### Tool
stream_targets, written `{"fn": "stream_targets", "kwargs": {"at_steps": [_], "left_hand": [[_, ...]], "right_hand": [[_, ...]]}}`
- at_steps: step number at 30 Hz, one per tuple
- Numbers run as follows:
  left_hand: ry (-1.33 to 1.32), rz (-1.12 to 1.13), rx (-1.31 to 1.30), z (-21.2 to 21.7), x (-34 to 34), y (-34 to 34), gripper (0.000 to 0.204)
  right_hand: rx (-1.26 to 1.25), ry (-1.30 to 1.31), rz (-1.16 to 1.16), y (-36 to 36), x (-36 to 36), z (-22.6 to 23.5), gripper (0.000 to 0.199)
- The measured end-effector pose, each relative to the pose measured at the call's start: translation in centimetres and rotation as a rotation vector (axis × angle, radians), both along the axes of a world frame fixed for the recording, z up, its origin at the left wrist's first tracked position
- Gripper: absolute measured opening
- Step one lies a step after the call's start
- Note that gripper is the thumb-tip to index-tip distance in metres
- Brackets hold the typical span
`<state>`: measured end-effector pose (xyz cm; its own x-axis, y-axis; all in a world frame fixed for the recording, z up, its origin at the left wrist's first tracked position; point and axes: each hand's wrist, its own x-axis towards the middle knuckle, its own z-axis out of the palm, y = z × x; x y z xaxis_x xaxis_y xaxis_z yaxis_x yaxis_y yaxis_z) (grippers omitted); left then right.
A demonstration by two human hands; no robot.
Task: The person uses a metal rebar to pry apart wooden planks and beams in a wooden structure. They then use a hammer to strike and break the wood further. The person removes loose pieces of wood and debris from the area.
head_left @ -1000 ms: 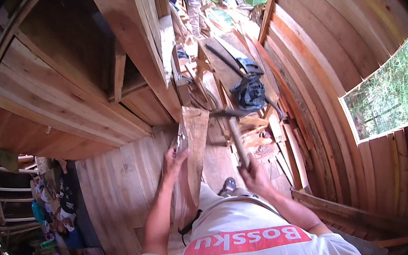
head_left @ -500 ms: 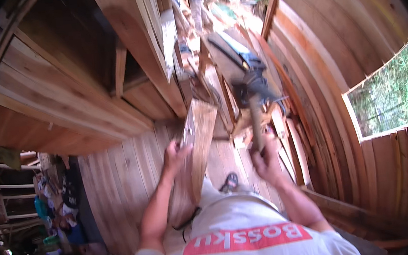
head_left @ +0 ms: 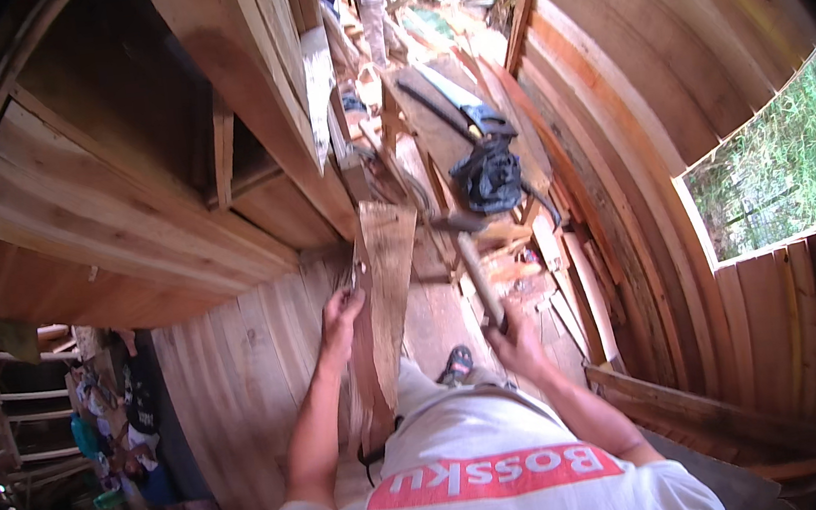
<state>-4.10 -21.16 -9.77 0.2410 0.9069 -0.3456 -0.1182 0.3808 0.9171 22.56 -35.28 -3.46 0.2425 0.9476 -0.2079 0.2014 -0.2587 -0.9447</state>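
Note:
A thick wooden block (head_left: 392, 272) stands in front of my body, its sawn end uppermost and its lower part by my leg. My left hand (head_left: 340, 321) is at its left side, thumb and fingers pinched together near the edge. Whatever they grip, if anything, is too small to make out. In my right hand (head_left: 518, 333) is a hammer (head_left: 477, 272), held by its wooden handle. The dark hammer head is just right of the block's upper end, apart from it.
Ahead, a wooden bench (head_left: 423, 117) carries a handsaw (head_left: 460, 96) and a black plastic bag (head_left: 490, 175). Plank walls rise at right, with a window opening (head_left: 769, 158). A wooden cabinet-like frame (head_left: 119, 187) fills the left. Another person (head_left: 370, 7) is at the far end.
The hammer has come down and leftward toward the block, from a raised position over the bench. My left hand stays at the block's side, slightly lower. The view has shifted a little.

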Motion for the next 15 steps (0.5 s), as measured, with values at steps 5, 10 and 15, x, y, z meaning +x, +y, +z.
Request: {"fn": "stream_targets", "kwargs": {"at_steps": [5, 10, 15], "left_hand": [[-0.008, -0.241, -0.042, 0.3, -0.3, -0.2, 0.060], [0.118, -0.343, -0.038, 2.1, 0.0, -0.7, 0.067], [0.025, -0.278, -0.002, 0.8, 0.4, -0.7, 0.053]], "right_hand": [[0.142, -0.289, 0.014, 2.9, 1.0, 3.9, 0.016], [0.304, -0.055, 0.027, 2.8, 1.3, 6.6, 0.016], [0.692, -0.043, -0.081, 1.6, 1.3, 7.5, 0.011]]}}
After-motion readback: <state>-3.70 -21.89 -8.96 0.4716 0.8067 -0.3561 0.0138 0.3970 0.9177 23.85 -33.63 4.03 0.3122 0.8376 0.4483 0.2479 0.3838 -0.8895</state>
